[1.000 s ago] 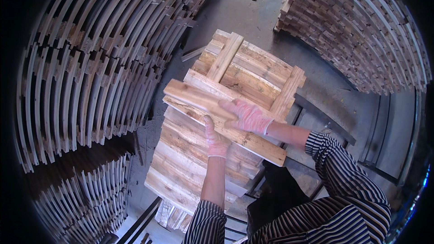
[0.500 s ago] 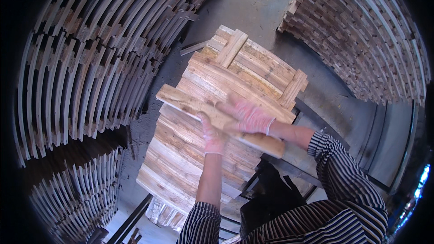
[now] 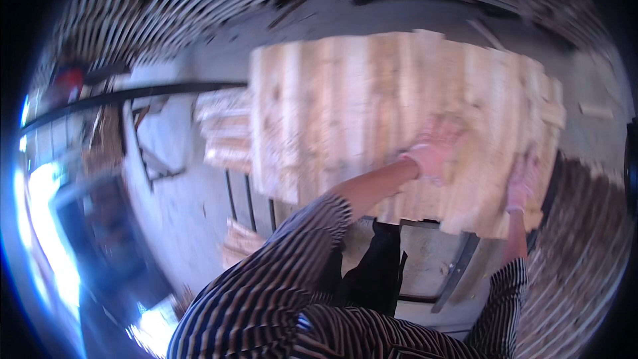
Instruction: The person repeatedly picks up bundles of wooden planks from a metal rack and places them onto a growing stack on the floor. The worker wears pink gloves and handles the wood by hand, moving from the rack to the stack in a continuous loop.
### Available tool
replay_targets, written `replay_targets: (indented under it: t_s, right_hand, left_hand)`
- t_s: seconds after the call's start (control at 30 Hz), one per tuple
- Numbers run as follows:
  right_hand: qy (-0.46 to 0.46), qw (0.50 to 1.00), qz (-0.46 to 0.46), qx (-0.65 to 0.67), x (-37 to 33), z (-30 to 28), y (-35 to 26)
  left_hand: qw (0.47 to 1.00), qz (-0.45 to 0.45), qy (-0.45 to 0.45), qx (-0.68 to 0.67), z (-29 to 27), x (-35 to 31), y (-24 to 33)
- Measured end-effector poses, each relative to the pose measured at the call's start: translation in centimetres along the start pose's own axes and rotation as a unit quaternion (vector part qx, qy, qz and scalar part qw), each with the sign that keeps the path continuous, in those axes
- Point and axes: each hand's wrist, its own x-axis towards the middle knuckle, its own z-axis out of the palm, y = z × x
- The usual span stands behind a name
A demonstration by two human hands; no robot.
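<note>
boards (image 3: 332, 106) are seemingly steadied by left hand (image 3: 433, 147) and, at four o'clock, right hand (image 3: 523, 176); whether blurred fingers clamp cannot be told.

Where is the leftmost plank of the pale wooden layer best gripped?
Take the leftmost plank by its left long edge, probably from the left: it lies flat with neighbouring planks along its right, while that edge is exposed. Blur hides any finger room underneath.
</note>
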Motion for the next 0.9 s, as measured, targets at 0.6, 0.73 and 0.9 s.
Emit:
replay_targets:
  t_s: [0.6, 0.73, 0.9]
  right_hand:
    - [-0.226, 0.934, -0.264, 0.076, -22.7, 5.7, -28.6]
    - [-0.400, 0.795, -0.452, 0.063, -41.1, 11.1, -41.0]
    - [-0.560, 0.674, -0.479, -0.047, -57.4, 24.8, -47.6]
  left_hand:
    - [0.420, -0.498, 0.524, -0.548, 20.6, -53.0, -6.0]
    - [0.259, -0.711, 0.419, -0.501, 39.9, -68.5, -6.6]
    - [-0.149, -0.576, 0.536, -0.599, 58.2, -78.4, -11.0]
